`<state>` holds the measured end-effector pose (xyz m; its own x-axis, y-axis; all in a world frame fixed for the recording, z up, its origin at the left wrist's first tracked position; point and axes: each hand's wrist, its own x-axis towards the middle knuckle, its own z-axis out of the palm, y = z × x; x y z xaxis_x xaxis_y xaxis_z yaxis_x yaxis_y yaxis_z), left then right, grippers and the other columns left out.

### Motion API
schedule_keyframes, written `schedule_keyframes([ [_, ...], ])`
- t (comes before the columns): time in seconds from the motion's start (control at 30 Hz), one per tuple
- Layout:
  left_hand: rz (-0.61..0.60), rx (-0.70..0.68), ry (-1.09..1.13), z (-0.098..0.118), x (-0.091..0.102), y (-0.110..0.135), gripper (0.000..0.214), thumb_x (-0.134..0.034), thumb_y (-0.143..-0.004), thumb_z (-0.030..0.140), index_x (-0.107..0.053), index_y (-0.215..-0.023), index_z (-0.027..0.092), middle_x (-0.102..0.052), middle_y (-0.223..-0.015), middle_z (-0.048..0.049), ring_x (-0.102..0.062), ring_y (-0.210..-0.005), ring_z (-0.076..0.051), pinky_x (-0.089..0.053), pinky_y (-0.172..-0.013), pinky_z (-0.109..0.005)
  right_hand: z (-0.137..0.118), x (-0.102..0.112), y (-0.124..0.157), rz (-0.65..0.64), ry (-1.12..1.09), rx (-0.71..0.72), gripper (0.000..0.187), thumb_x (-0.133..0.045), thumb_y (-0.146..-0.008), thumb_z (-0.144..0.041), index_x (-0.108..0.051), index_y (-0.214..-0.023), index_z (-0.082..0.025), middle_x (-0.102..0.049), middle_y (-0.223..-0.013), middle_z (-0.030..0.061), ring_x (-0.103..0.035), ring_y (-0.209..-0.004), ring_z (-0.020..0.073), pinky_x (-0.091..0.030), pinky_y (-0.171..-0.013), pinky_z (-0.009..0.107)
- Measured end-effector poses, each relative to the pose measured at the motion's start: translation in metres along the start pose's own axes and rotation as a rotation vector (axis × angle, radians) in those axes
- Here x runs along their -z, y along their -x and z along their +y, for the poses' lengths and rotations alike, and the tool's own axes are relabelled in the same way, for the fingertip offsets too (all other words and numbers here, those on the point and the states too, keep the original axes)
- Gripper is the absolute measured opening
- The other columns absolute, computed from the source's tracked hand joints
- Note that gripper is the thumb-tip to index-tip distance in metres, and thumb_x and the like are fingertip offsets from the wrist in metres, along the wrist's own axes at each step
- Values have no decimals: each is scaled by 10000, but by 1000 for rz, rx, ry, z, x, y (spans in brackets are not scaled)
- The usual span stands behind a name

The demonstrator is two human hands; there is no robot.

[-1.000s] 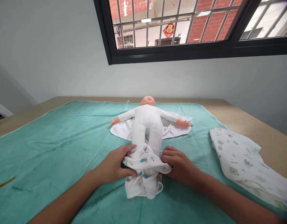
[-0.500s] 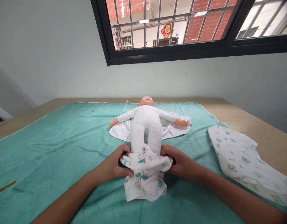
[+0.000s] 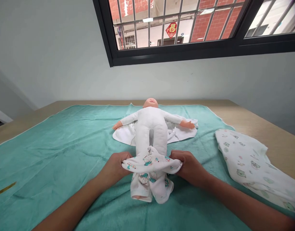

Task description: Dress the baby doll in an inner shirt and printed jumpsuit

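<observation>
A baby doll (image 3: 152,118) with a white cloth body lies on its back, head at the far end and arms spread. White baby pants (image 3: 148,168) printed with small bears cover its lower legs, the waistband stretched sideways. My left hand (image 3: 119,165) is closed on the left side of the waistband, and my right hand (image 3: 189,166) is closed on the right side. A bit of pinkish foot shows at the left leg opening; the other foot is hidden. Beneath the doll's upper body and arms a white garment (image 3: 123,134) is spread.
A teal cloth (image 3: 65,154) covers most of the wooden table (image 3: 253,123). On the right lies a folded white printed cloth (image 3: 248,163). A grey wall and a barred, dark-framed window (image 3: 173,54) are behind the table.
Both hands have closed tighter on the waistband and pulled it wider. The pants' leg openings have drawn up slightly toward the doll's body, and a foot now shows at the left one.
</observation>
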<state>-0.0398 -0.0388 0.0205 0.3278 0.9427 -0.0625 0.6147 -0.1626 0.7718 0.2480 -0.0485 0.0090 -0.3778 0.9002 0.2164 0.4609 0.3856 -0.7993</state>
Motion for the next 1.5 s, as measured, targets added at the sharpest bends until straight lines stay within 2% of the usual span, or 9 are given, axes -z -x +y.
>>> schedule_keyframes([
  [0.23,-2,67,107,1,-2,3,391,-668,-710,440,-375,-631,193,-396,-570,76,-361,-574,-88,-257,-523,-202,-4,-2,2,-87,-128,-88,291,-646,-728,-229,-403,-573,-186,-487,-533,-59,-437,-527,90,-315,-489,208],
  [0.4,-141,53,288,5,3,5,357,-743,-658,376,-477,-800,185,-503,-732,55,-460,-694,-114,-364,-608,-210,-12,5,4,-207,-266,-105,146,-662,-749,-233,-533,-791,-180,-608,-801,-12,-556,-726,142,-443,-615,236],
  [0.5,-245,13,370,2,6,9,496,-789,-632,354,-497,-1002,203,-568,-937,21,-524,-843,-152,-428,-716,-249,-15,4,10,-259,-302,-166,467,-790,-652,-274,-526,-1031,-208,-613,-997,14,-581,-892,194,-494,-693,266],
  [0.63,-313,-65,375,-5,5,16,821,-844,-580,445,-366,-1215,241,-530,-1171,-40,-540,-1021,-214,-465,-847,-329,-17,-13,21,-143,-234,-229,885,-886,-496,-236,-362,-1209,-258,-571,-1107,29,-570,-980,222,-514,-756,296],
  [0.8,-338,-189,213,-4,-4,22,1332,-910,-421,465,-77,-1447,303,-323,-1455,-141,-426,-1280,-338,-369,-1053,-486,-19,-36,30,94,-13,-56,792,-857,-551,-278,-340,-1150,-259,-457,-1183,61,-560,-931,197,-511,-729,296],
  [0.87,-275,-230,109,-1,-7,23,1291,-905,-453,439,-108,-1459,301,-333,-1447,-139,-460,-1251,-336,-402,-1034,-482,-20,-39,31,145,59,72,705,-832,-604,-297,-355,-1121,-255,-468,-1125,54,-556,-894,185,-501,-717,292],
  [1.03,-131,-285,-13,4,-10,23,706,-692,-787,404,-356,-1396,285,-529,-1349,-71,-559,-1173,-287,-460,-1005,-411,-26,-36,33,87,173,213,408,-750,-733,-309,-432,-977,-236,-549,-887,8,-534,-696,133,-420,-572,232],
  [1.37,-183,-450,-120,18,-4,27,593,-672,-813,348,-449,-1358,282,-652,-1247,-16,-656,-1045,-248,-544,-868,-313,-22,-37,31,72,217,481,283,-650,-794,-196,-371,-760,-229,-522,-677,-42,-449,-563,98,-304,-530,239],
  [1.5,-221,-484,-124,26,4,30,920,-798,-656,468,-353,-1433,255,-588,-1342,-55,-614,-1132,-292,-536,-916,-351,-25,-40,32,187,153,461,311,-691,-764,-207,-441,-946,-236,-558,-860,10,-548,-702,131,-421,-585,235],
])
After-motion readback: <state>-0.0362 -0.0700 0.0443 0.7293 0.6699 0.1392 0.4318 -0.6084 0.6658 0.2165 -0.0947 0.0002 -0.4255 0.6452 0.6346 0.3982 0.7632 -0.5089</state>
